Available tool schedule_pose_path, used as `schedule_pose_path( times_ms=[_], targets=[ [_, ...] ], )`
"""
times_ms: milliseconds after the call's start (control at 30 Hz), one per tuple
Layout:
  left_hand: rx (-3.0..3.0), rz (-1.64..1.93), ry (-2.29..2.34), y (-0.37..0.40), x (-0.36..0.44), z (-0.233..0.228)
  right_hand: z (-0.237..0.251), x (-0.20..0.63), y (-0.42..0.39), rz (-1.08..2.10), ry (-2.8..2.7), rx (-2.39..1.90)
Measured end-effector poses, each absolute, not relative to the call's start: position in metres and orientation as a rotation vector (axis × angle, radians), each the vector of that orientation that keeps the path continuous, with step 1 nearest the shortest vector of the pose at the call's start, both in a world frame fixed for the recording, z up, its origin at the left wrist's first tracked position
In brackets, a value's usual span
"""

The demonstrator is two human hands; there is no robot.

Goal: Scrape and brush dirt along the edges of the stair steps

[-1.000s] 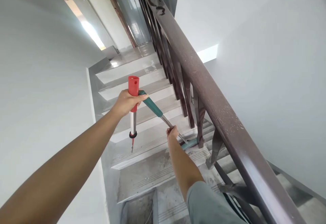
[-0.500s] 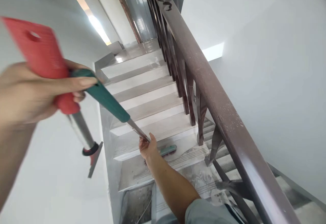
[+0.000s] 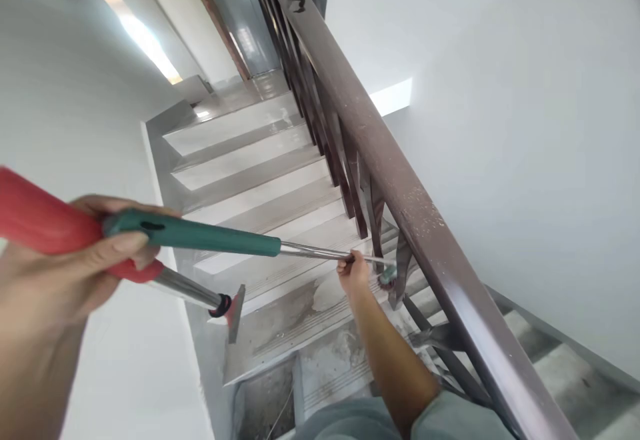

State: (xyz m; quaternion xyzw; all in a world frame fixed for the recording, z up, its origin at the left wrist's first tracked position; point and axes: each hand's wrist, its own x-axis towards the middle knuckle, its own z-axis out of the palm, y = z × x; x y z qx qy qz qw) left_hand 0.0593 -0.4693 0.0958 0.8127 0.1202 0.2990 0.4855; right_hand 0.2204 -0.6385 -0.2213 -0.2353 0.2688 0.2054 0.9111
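Observation:
My left hand (image 3: 80, 273), at the left edge, is closed round a red-handled scraper (image 3: 43, 217) and the top of a green-handled floor brush (image 3: 215, 235) together. The scraper's metal shaft ends in a flat grey blade (image 3: 237, 313) that points down over the steps. Further down the brush's metal pole, my right hand (image 3: 355, 272) is wrapped round it. The green brush head (image 3: 387, 275), with dark bristles, is beside the balusters on the right and partly hidden by one of them.
A brown wooden handrail (image 3: 400, 167) with dark balusters runs down the right side. Pale, dusty stairs (image 3: 285, 313) lie below my hands, with a square opening (image 3: 267, 393) near the bottom. A white wall (image 3: 125, 360) borders the left. Another flight descends beyond the railing.
The brush head has swung right, from the step to the balusters, and my right hand has moved right with it. My left hand has lowered, so the pole now lies nearly level.

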Motion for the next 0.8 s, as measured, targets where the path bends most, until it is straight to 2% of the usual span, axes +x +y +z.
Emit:
schedule_pose_path(
  times_ms=[167, 300, 567, 800],
  targets=[
    [2.033, 0.554, 0.437, -0.522, 0.043, 0.031, -0.244, 0.280, -0.670, 0.360, 0.709, -0.494],
    [2.176, 0.555, 0.374, -0.557, 0.045, 0.003, -0.273, 0.298, -0.676, 0.354, 0.701, -0.514],
    [2.300, 0.555, 0.318, -0.579, 0.069, 0.005, -0.305, 0.274, -0.675, 0.374, 0.784, -0.519],
    [2.278, 0.599, 0.305, -0.561, 0.041, 0.029, -0.297, 0.260, -0.681, 0.230, 0.659, -0.544]
  ],
)
